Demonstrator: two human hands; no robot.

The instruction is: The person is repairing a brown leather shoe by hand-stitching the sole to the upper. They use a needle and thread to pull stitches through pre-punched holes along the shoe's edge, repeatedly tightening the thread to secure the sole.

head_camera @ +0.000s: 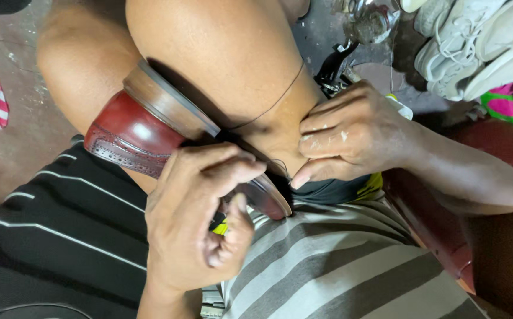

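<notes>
Red leather shoe (132,133) clamped between knees

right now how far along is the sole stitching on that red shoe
Done: cannot tell how much is sewn. In hand: the red shoe is clamped between the knees, the left hand grips its sole and the right hand pinches a dark thread. Left: the seam's remainder is hidden.

Head view, steeply down, probably close.

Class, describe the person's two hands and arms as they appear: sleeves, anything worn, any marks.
Both forearms are bare, with no sleeves, gloves, rings or watch in view. The right hand has whitish smears across its knuckles and fingers. The left hand shows no such marks.
</notes>
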